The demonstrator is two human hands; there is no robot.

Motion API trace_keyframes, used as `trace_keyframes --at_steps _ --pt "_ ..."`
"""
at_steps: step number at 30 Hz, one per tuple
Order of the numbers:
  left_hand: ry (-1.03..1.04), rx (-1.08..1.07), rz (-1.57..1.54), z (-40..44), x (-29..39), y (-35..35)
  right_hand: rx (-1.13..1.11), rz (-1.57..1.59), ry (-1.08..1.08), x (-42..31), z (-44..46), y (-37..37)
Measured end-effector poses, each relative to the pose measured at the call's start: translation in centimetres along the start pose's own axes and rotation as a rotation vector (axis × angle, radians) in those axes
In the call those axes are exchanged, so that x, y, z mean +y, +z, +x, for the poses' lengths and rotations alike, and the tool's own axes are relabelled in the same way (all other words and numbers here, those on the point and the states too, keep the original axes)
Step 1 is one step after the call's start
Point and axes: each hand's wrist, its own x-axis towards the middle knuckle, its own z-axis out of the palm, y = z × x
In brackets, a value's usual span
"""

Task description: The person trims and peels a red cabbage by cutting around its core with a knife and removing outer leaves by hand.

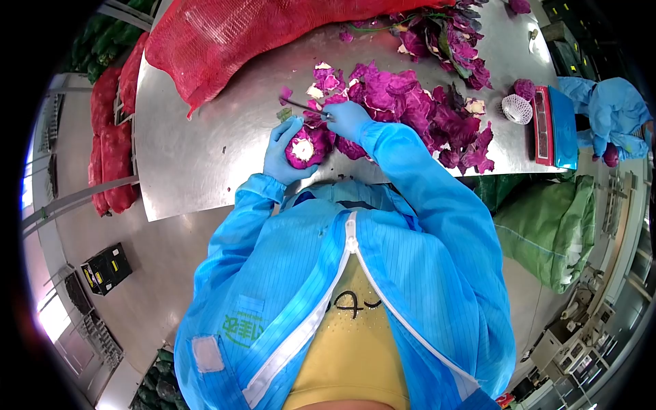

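Observation:
In a blue glove, my left hand (281, 156) is wrapped around the left side of a red cabbage (321, 140) near the table's front edge. The cabbage's pale cut stem end (302, 149) faces me. My right hand (347, 119), gloved too, is closed on the handle of a knife (304, 107). Its narrow blade points left, just above the cabbage. A small purple leaf scrap (285, 94) is at the blade's tip. Right of my right hand lies a wide heap of loose purple cabbage leaves (403, 102).
A big red mesh sack (225, 48) lies across the back of the metal table (188, 164). At the right end are a red-and-blue box (555, 126), a white foam net (516, 109) and another cabbage (525, 89). A green sack (550, 232) stands below. A co-worker (611, 113) is beyond.

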Motion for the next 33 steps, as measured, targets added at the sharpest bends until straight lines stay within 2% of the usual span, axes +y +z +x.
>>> trace_keyframes --at_steps 2,4,6,12,15,17,21,23,26,27,33 --pt "0.056 0.039 0.012 -0.3 -0.6 0.3 0.088 0.376 0.005 1.3 -0.7 2.0" --pt "0.034 0.034 -0.014 -0.6 -0.5 0.5 0.088 0.41 0.045 0.5 -1.8 1.8" --pt "0.019 0.066 -0.083 -0.4 -0.7 0.5 0.317 0.575 0.161 0.0 -1.8 2.4" --pt "0.049 0.042 -0.067 -0.7 -1.1 0.3 0.408 0.598 0.222 -1.2 -1.8 2.4" --pt "0.036 0.083 -0.091 -1.0 -1.2 0.4 0.308 0.428 0.287 -1.6 -2.0 2.1" --pt "0.031 0.108 -0.095 -1.2 -1.3 0.4 0.449 0.59 0.398 -2.1 -2.2 2.9" --pt "0.053 0.146 -0.081 -1.6 -1.7 0.3 0.502 0.763 0.479 -3.2 -2.6 3.6" --pt "-0.028 0.171 -0.134 -2.0 -1.8 0.4 0.589 0.997 0.58 -2.7 -3.0 4.9" --pt "0.0 0.184 -0.108 -1.8 -1.5 0.3 0.635 1.114 0.542 -4.3 -3.5 4.1" --pt "-0.02 0.183 -0.154 -1.7 -1.4 0.4 0.698 0.98 0.481 -3.9 -3.1 4.8" --pt "-0.065 0.229 -0.168 -2.4 -2.2 1.3 0.706 1.154 0.556 -4.7 -4.6 4.3"
